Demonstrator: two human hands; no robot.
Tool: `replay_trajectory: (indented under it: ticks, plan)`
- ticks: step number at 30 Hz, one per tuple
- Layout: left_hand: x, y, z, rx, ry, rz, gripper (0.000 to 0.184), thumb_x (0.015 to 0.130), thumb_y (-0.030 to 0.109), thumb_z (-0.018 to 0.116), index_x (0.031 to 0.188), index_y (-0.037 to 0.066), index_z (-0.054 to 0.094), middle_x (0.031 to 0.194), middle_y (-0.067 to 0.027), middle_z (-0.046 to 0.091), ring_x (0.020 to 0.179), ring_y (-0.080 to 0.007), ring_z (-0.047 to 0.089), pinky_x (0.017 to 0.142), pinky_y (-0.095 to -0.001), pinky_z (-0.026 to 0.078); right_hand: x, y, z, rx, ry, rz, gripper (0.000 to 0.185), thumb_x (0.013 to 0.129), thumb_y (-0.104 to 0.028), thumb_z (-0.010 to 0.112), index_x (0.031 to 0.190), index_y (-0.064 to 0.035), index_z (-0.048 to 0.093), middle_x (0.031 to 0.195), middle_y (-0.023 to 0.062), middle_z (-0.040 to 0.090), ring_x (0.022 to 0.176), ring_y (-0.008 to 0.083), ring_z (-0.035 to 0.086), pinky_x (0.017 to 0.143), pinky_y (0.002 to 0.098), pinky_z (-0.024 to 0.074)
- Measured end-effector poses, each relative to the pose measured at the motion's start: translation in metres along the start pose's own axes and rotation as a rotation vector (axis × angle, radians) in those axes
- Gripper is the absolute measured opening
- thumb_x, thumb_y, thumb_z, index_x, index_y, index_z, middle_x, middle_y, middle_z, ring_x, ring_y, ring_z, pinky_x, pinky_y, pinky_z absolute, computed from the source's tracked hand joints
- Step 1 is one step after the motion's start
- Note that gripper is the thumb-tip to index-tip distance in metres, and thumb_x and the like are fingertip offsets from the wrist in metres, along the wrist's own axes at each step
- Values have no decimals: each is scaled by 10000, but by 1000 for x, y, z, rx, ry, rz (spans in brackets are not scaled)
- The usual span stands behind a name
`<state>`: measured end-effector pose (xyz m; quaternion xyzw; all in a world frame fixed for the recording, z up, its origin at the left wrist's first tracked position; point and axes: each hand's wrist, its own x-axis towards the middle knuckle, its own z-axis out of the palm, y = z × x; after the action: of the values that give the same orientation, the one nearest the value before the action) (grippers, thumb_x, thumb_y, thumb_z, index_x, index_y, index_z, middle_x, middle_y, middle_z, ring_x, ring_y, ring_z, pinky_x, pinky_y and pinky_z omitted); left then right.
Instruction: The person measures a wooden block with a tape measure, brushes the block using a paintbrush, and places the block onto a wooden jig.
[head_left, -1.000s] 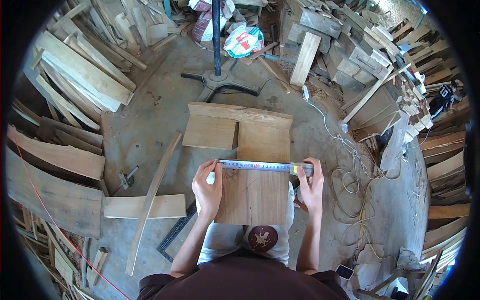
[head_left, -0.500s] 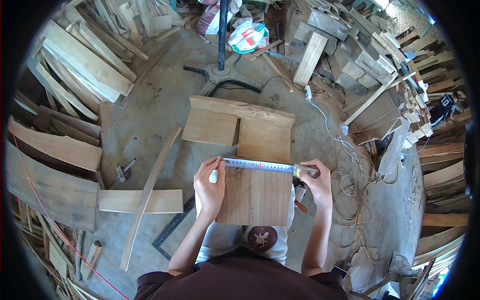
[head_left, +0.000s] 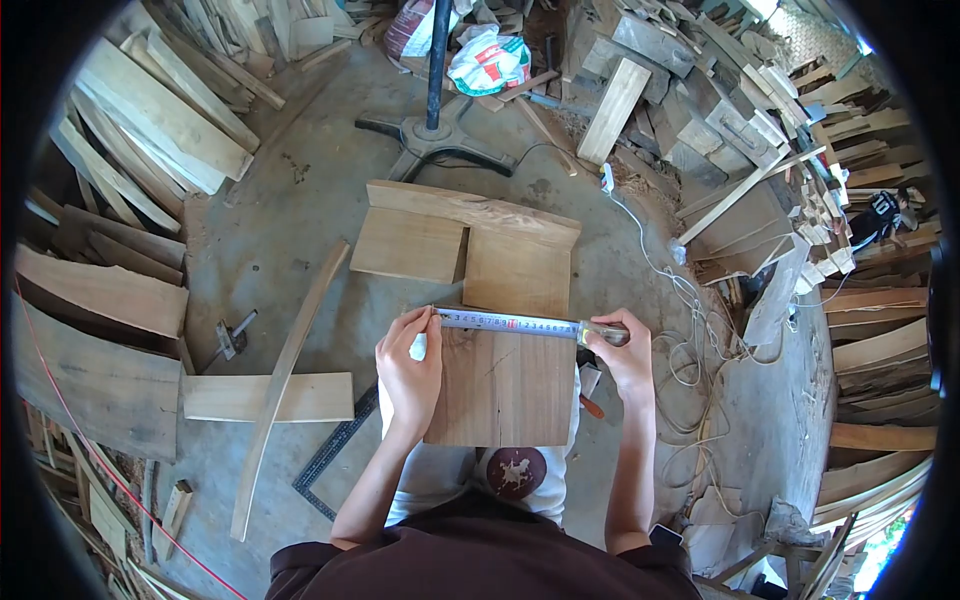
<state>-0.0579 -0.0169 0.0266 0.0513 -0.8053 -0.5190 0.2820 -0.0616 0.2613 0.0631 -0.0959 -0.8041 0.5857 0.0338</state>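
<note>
A tape measure's steel blade (head_left: 500, 322) is drawn out across the far end of a brown wooden board (head_left: 500, 390), which lies over my lap. My left hand (head_left: 410, 370) is closed on the blade's end at the board's left edge, and a small white object (head_left: 418, 347) pokes out between its fingers. On the other side, my right hand (head_left: 625, 355) grips the tape measure's case (head_left: 603, 334) just past the right edge. A dark crack marks the board's face. Under my right hand, an orange-red handle (head_left: 592, 407) shows partly, its tool hidden.
Beyond the board, joined wooden panels (head_left: 515, 265) lie on the floor before a metal stand (head_left: 437, 135). To the left are a long strip (head_left: 290, 390), a black carpenter's square (head_left: 337, 455) and a clamp-like tool (head_left: 232, 337). Cables (head_left: 690, 340) coil at right; a person (head_left: 880, 218) is far right.
The whole view has shifted slightly, so things sit a little further left and up. Both hands keep their hold on the tape measure, still stretched over the board.
</note>
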Motion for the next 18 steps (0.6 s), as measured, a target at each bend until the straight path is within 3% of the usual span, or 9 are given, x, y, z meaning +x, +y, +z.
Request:
replay_trajectory:
  ticks: [7, 10, 18]
  plan:
    - [-2, 1, -2, -26, 10, 7, 126, 884, 62, 673, 928, -52, 702, 969, -154, 711, 842, -292, 695, 788, -362, 528, -1, -3, -5, -4, -43, -37, 226, 774, -41, 764, 966, 8, 656, 826, 37, 677, 744, 73, 605, 660, 237, 485]
    - [-2, 1, -3, -77, 0, 16, 130, 879, 61, 678, 934, -55, 697, 964, -156, 712, 832, -290, 696, 785, -364, 529, -4, -5, -15, 79, -116, -46, 229, 798, -49, 732, 1007, -4, 650, 843, 41, 652, 666, 80, 567, 615, 238, 456]
    - [-16, -9, -28, -193, -207, -178, 346, 1020, 245, 531, 1234, -14, 613, 1141, -124, 678, 1056, -187, 630, 913, -338, 475, -5, -19, -23, 83, -102, -113, 295, 801, -134, 791, 1023, -3, 649, 896, 30, 659, 724, 70, 578, 636, 229, 472]
